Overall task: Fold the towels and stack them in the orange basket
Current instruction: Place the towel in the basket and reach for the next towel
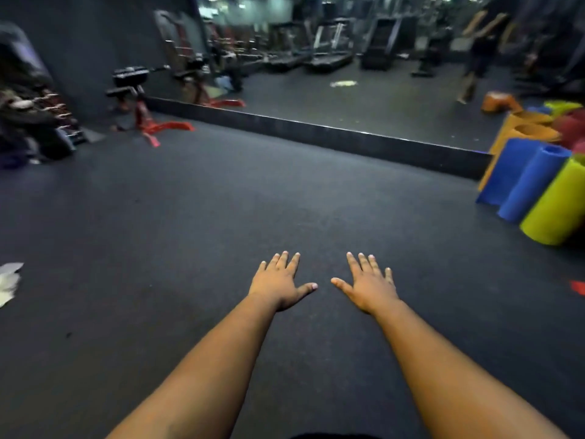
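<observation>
Over dark floor [190, 236] | left hand [278, 285], right hand [368, 286] flat, fingers [286, 259] forward

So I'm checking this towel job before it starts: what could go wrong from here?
Both hands, left hand and right hand, are out flat and hold nothing. No orange basket is clearly in view, so searching may cost time. The pale cloth sits at the far left edge, a long reach. The rolled mats on the right could be bumped.

One head-worn view looks forward and down over outstretched arms at the dark floor [221, 217]
</observation>
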The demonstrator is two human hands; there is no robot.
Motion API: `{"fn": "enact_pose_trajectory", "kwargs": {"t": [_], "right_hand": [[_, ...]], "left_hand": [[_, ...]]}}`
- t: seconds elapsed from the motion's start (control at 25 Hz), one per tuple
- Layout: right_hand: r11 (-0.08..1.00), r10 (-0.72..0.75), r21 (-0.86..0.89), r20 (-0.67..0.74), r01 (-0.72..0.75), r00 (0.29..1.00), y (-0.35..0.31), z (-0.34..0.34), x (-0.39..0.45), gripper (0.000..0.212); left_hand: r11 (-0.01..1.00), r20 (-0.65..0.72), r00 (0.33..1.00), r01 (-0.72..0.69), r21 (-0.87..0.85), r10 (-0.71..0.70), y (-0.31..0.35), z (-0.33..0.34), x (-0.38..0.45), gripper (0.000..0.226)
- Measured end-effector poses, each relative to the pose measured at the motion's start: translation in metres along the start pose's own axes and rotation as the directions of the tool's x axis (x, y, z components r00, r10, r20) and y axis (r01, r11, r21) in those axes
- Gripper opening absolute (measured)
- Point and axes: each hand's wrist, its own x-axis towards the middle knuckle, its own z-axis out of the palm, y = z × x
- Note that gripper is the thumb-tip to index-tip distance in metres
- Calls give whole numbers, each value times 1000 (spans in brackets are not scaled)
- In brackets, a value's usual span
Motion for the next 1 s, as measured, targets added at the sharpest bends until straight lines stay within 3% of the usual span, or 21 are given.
{"fn": "enact_pose_trajectory", "kwargs": {"t": [0.36, 0.56, 0.72, 1.0], "right_hand": [[913, -392, -93, 76, 398, 917, -179, 7, -117, 91], [792, -581, -153, 109, 591, 807, -236, 17, -177, 91], [650, -715, -201, 164, 732, 680, -270, 25, -224, 92], [483, -822, -218, 221, 848, 525, -330, 36, -288, 92]], "left_hand": [[923, -68, 921, 379, -61, -383, -119, -14, -241, 101], [826, -95, 821, 555, -101, -563, -136, -10, -346, 100], [709, -104, 702, 687, -159, -704, -136, 5, -426, 100], [552, -72, 550, 808, -207, -832, -144, 15, -533, 99]]}}
